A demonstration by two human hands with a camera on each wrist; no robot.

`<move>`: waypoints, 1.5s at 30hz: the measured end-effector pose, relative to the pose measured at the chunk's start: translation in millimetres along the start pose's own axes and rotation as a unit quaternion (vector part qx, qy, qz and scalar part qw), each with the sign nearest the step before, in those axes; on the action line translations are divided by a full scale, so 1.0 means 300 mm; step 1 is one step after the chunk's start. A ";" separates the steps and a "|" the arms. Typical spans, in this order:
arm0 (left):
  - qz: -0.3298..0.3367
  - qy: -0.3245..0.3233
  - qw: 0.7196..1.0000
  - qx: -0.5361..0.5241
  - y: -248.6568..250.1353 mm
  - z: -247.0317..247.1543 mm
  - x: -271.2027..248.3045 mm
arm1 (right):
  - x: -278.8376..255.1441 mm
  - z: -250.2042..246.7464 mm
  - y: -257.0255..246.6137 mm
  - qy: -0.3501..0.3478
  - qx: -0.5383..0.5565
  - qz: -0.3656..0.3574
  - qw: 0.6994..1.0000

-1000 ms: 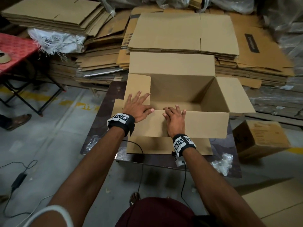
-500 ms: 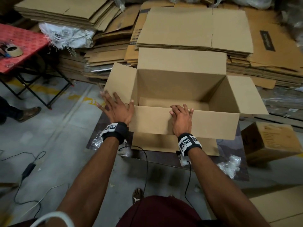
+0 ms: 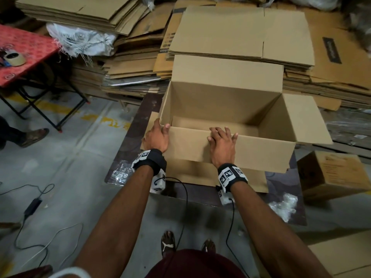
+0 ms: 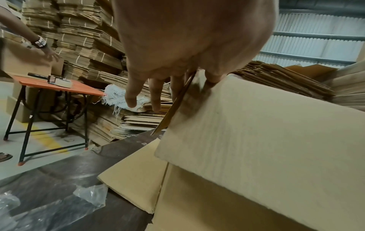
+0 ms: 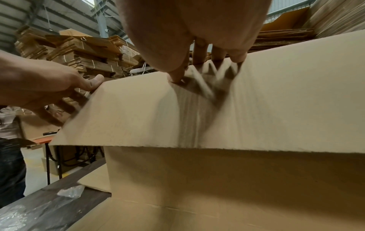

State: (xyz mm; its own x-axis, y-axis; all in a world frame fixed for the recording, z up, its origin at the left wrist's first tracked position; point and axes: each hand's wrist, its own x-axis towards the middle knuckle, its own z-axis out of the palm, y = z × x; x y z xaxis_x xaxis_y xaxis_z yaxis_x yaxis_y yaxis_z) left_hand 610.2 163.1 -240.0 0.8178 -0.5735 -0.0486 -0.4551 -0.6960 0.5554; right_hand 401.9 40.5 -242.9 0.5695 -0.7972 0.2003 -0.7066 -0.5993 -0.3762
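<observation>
Head view: an opened cardboard box (image 3: 220, 101) being steadied at its near rim.

Spread, straight fingers (image 3: 219, 131) of the right hand (image 3: 222, 146) are laid flat on the near flap (image 3: 257, 155), likely so that it is pressed outward and down. The box's near left corner is pinched by the left hand (image 3: 156, 137): the thumb is set at the rim, the other fingers are run down the outside over the left flap (image 3: 150, 122), probably to hold it clear of the mouth. The box is stood on a dark table (image 3: 146, 105), far flap (image 3: 226, 69) upright, right flap (image 3: 305, 119) splayed. Open room is left above the mouth; flat cardboard stacks (image 3: 241, 37) are crowded just behind.
</observation>
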 end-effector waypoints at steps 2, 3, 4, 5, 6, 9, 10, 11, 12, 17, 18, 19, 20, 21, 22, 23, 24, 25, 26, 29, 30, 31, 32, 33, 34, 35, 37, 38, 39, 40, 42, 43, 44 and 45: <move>-0.018 -0.011 1.000 -0.001 0.008 -0.009 0.014 | 0.014 -0.006 -0.007 -0.013 -0.006 -0.002 1.000; -0.026 -0.018 0.999 0.000 0.014 -0.014 0.023 | 0.020 -0.010 -0.009 -0.021 -0.009 -0.004 1.000; -0.034 -0.026 0.999 0.004 0.020 -0.021 0.034 | 0.025 -0.016 -0.012 -0.029 -0.011 -0.007 0.999; -0.041 -0.033 0.999 0.009 0.026 -0.030 0.048 | 0.031 -0.023 -0.016 -0.037 -0.012 -0.010 0.999; -0.048 -0.041 0.998 0.016 0.034 -0.040 0.061 | 0.038 -0.031 -0.021 -0.045 -0.016 -0.012 0.999; -0.055 -0.063 0.996 0.029 0.057 -0.068 0.088 | 0.050 -0.048 -0.032 -0.073 -0.030 -0.016 0.997; -0.055 -0.070 0.996 0.030 0.063 -0.075 0.088 | 0.049 -0.050 -0.031 -0.081 -0.034 -0.017 0.996; -0.055 -0.077 0.995 0.033 0.067 -0.078 0.086 | 0.046 -0.054 -0.030 -0.088 -0.038 -0.020 0.995; -0.052 -0.081 0.995 0.040 0.068 -0.079 0.081 | 0.042 -0.058 -0.027 -0.098 -0.045 -0.023 0.994; 0.053 -0.036 0.992 0.105 0.062 -0.065 -0.034 | -0.006 -0.084 0.006 -0.181 -0.111 -0.072 0.975; 0.097 -0.040 0.987 0.121 0.058 -0.060 -0.072 | -0.021 -0.085 0.012 -0.185 -0.129 -0.082 0.971; 0.144 -0.048 0.979 0.138 0.056 -0.054 -0.106 | -0.037 -0.087 0.017 -0.182 -0.146 -0.091 0.968; 0.189 -0.061 0.968 0.153 0.057 -0.049 -0.139 | -0.052 -0.089 0.019 -0.175 -0.158 -0.100 0.967; 0.227 -0.077 0.957 0.164 0.061 -0.047 -0.166 | -0.064 -0.097 0.020 -0.166 -0.164 -0.107 0.966; 0.261 -0.091 0.944 0.177 0.067 -0.045 -0.188 | -0.075 -0.111 0.022 -0.159 -0.162 -0.114 0.967; 0.292 -0.098 0.930 0.198 0.074 -0.043 -0.206 | -0.083 -0.129 0.023 -0.155 -0.153 -0.120 0.969; 0.320 -0.101 0.915 0.224 0.082 -0.041 -0.220 | -0.090 -0.153 0.024 -0.152 -0.141 -0.127 0.970; 0.345 -0.100 0.900 0.246 0.092 -0.041 -0.230 | -0.093 -0.182 0.024 -0.150 -0.128 -0.133 0.971; 0.365 -0.094 0.889 0.261 0.103 -0.044 -0.235 | -0.094 -0.214 0.025 -0.143 -0.117 -0.139 0.973; 0.410 -0.015 0.878 0.247 0.134 -0.065 -0.222 | -0.084 -0.315 0.025 -0.094 -0.083 -0.149 0.981; 0.416 0.035 0.878 0.232 0.147 -0.076 -0.212 | -0.075 -0.346 0.026 -0.061 -0.074 -0.153 0.984; 0.412 0.090 0.881 0.213 0.160 -0.086 -0.199 | -0.063 -0.373 0.028 -0.019 -0.067 -0.158 0.985; 0.399 0.144 0.885 0.193 0.175 -0.095 -0.185 | -0.047 -0.393 0.031 0.029 -0.060 -0.161 0.985; 0.381 0.188 0.888 0.175 0.195 -0.105 -0.172 | -0.026 -0.408 0.036 0.078 -0.057 -0.162 0.982; 0.362 0.219 0.892 0.160 0.216 -0.116 -0.158 | -0.002 -0.418 0.041 0.121 -0.060 -0.161 0.978; 0.344 0.236 0.897 0.148 0.236 -0.125 -0.144 | 0.024 -0.423 0.047 0.154 -0.072 -0.155 0.973; 0.312 0.235 0.910 0.141 0.267 -0.128 -0.116 | 0.070 -0.422 0.060 0.182 -0.100 -0.125 0.970; 0.299 0.227 0.916 0.145 0.277 -0.120 -0.104 | 0.089 -0.415 0.072 0.188 -0.108 -0.107 0.970; 0.286 0.217 0.921 0.148 0.285 -0.110 -0.093 | 0.102 -0.406 0.085 0.192 -0.112 -0.089 0.971; 0.276 0.211 0.926 0.147 0.293 -0.095 -0.085 | 0.112 -0.395 0.100 0.193 -0.114 -0.071 0.972; 0.253 0.203 0.936 0.139 0.306 -0.063 -0.075 | 0.119 -0.371 0.130 0.189 -0.116 -0.041 0.974; 0.240 0.198 0.940 0.136 0.311 -0.047 -0.073 | 0.119 -0.359 0.144 0.184 -0.112 -0.027 0.976; 0.228 0.191 0.946 0.132 0.313 -0.030 -0.071 | 0.118 -0.346 0.160 0.180 -0.104 -0.013 0.978; 0.217 0.179 0.951 0.127 0.310 -0.013 -0.070 | 0.116 -0.333 0.177 0.174 -0.095 -0.003 0.980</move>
State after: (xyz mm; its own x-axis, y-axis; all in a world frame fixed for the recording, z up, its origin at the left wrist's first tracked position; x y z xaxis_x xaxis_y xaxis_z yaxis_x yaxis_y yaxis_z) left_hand 552.1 112.3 -184.1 0.5801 -0.6788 0.4503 -0.8107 -0.5349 0.2380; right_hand 342.3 -26.5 -165.6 0.4192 -0.7502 0.5114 -0.7879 -0.5805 -0.2056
